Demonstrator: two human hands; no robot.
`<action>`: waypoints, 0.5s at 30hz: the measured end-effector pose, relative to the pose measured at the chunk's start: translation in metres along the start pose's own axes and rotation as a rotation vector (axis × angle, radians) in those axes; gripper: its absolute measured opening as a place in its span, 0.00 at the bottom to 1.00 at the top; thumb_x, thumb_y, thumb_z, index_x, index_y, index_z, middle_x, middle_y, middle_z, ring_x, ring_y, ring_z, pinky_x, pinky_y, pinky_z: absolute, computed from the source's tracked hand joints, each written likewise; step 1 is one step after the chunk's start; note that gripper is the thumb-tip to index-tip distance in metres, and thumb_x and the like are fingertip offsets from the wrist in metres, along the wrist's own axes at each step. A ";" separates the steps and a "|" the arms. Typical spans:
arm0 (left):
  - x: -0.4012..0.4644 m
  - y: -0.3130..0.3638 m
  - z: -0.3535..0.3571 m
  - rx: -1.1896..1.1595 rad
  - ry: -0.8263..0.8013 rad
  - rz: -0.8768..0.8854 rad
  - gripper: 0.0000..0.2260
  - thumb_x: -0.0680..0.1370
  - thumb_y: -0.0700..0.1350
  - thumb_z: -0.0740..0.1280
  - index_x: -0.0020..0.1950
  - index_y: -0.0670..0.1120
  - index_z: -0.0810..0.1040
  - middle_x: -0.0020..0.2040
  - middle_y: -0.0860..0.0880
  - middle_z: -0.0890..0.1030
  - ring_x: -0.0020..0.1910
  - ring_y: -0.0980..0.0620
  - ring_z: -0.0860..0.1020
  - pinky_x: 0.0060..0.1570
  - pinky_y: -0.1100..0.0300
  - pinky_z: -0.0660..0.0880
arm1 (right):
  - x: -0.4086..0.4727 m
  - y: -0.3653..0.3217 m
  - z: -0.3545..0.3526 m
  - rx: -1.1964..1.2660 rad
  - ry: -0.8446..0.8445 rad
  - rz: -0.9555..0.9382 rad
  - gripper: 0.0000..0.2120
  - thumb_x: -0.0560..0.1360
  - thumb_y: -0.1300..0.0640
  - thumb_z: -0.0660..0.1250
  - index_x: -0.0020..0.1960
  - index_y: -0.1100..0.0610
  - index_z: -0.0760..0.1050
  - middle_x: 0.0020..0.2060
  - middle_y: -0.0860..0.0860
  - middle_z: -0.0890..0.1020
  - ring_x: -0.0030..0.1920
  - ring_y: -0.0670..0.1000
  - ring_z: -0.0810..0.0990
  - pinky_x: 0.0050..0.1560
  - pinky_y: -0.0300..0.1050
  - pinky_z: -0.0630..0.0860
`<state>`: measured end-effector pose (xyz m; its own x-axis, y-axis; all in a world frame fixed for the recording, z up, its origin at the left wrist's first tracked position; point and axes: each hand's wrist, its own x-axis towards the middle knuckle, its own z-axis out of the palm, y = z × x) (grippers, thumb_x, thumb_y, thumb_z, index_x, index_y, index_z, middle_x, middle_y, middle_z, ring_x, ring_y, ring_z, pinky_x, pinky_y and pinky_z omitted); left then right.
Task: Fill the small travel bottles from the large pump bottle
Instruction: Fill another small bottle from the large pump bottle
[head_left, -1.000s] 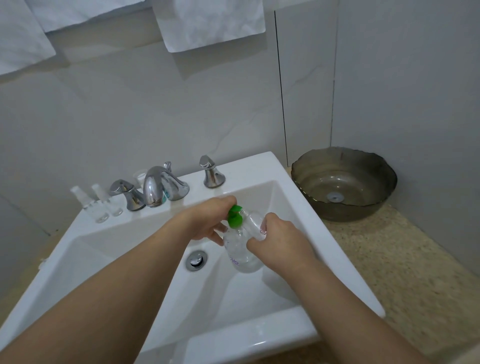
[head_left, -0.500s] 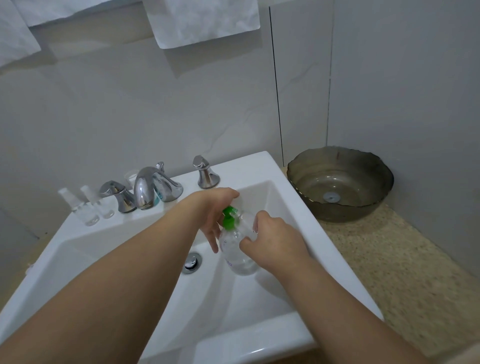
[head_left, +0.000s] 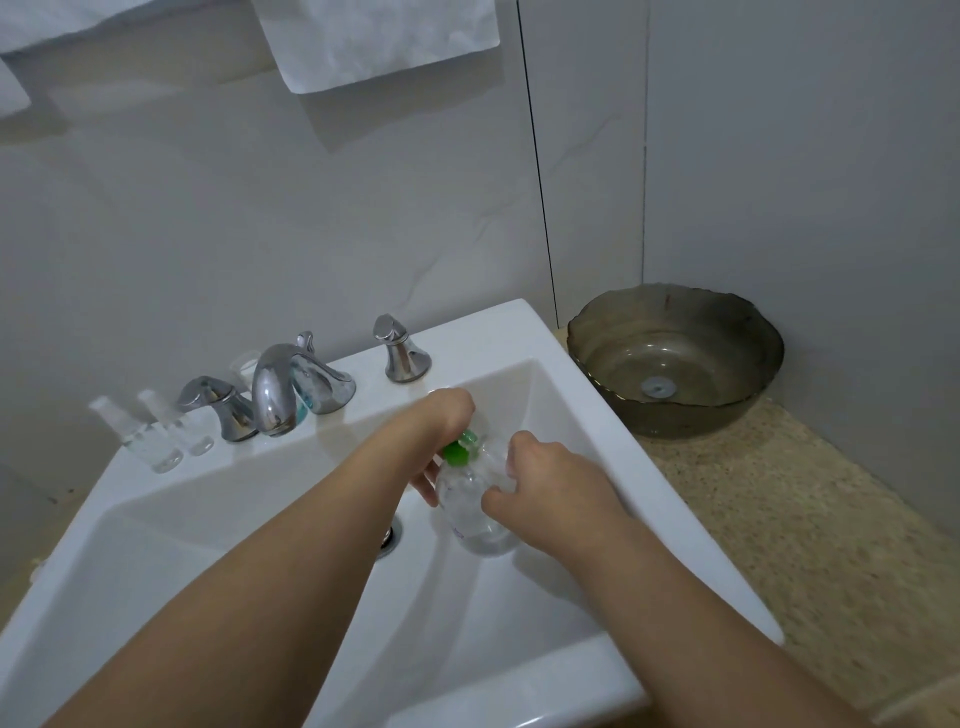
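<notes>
Right now the person is leaning both arms over the white sink (head_left: 597, 415). The left hand (head_left: 441, 431) is curling its fingers around the green pump top (head_left: 460, 451) of the big clear pump bottle (head_left: 470, 506), which is standing tilted inside the basin, near the right wall and just beside the drain (head_left: 388, 538). The right hand (head_left: 550, 493) is wrapping its fingers around a small clear travel bottle (head_left: 496, 460), holding it right against the pump; whether the two are actually touching is hard to tell. Two more small clear bottles (head_left: 150, 434) are standing upright on the sink's back-left corner, just beside the left tap handle (head_left: 213, 402). The chrome spout (head_left: 275, 389) is sitting at the middle of the back edge, with the right tap handle (head_left: 400, 351) beyond it. A dark glass bowl (head_left: 675, 364) is resting on the speckled counter (head_left: 779, 519), in its far corner. White towels (head_left: 374, 41) are hanging on the wall above.
</notes>
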<state>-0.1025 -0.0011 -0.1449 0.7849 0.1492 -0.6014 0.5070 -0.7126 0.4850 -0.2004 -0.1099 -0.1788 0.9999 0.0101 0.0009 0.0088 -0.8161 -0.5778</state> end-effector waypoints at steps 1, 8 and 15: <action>-0.001 -0.001 0.000 -0.002 -0.001 0.003 0.20 0.80 0.48 0.51 0.57 0.38 0.77 0.50 0.38 0.82 0.47 0.35 0.83 0.47 0.36 0.81 | -0.001 0.000 0.000 0.000 -0.003 0.003 0.16 0.74 0.45 0.64 0.53 0.55 0.66 0.48 0.53 0.78 0.48 0.57 0.77 0.42 0.45 0.68; -0.005 -0.004 -0.013 -0.066 -0.113 -0.008 0.22 0.82 0.57 0.54 0.57 0.39 0.75 0.54 0.39 0.81 0.50 0.34 0.81 0.54 0.36 0.78 | -0.005 -0.004 0.002 0.098 -0.003 0.059 0.21 0.75 0.43 0.65 0.56 0.56 0.62 0.47 0.54 0.77 0.48 0.58 0.78 0.40 0.46 0.70; -0.005 -0.013 -0.028 -0.112 -0.132 -0.064 0.24 0.81 0.60 0.55 0.56 0.39 0.74 0.55 0.36 0.81 0.48 0.32 0.82 0.48 0.38 0.80 | -0.001 -0.008 0.007 0.098 -0.043 -0.001 0.19 0.76 0.45 0.65 0.57 0.57 0.64 0.49 0.54 0.78 0.48 0.56 0.78 0.40 0.45 0.69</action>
<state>-0.1027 0.0270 -0.1306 0.6998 0.0949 -0.7080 0.5967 -0.6226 0.5063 -0.2012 -0.0996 -0.1796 0.9988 0.0374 -0.0322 0.0071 -0.7556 -0.6550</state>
